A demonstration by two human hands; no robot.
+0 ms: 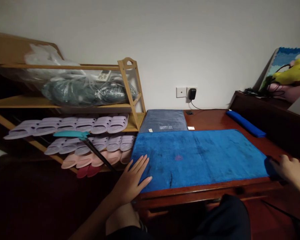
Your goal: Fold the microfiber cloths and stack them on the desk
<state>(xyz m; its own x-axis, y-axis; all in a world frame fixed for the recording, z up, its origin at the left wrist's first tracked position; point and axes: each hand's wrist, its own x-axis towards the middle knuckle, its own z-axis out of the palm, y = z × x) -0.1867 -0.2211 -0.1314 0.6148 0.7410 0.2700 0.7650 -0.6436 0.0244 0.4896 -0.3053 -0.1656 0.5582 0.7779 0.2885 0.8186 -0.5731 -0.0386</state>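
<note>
A blue cloth [197, 156] with dark smudges and a small pinkish mark lies spread on the reddish-brown wooden table [210, 121]. My left hand [136, 176] rests on the cloth's left edge, fingers stretched out and holding nothing. At the cloth's right end, my right hand [291, 170] touches the corner, which looks dark there; its fingertips are partly hidden, so I cannot make out whether it grips the fabric. Behind the cloth sits a folded grey-blue piece [165, 120] printed "HAPPY LIFE", its front edge meeting the cloth.
A rolled blue cloth [246, 124] lies at the table's back right. Left stands a wooden rack [135, 96] with slippers and a bagged bundle [90, 90]. A turquoise-headed tool [71, 134] leans before it. A black plug [192, 94] is in the wall.
</note>
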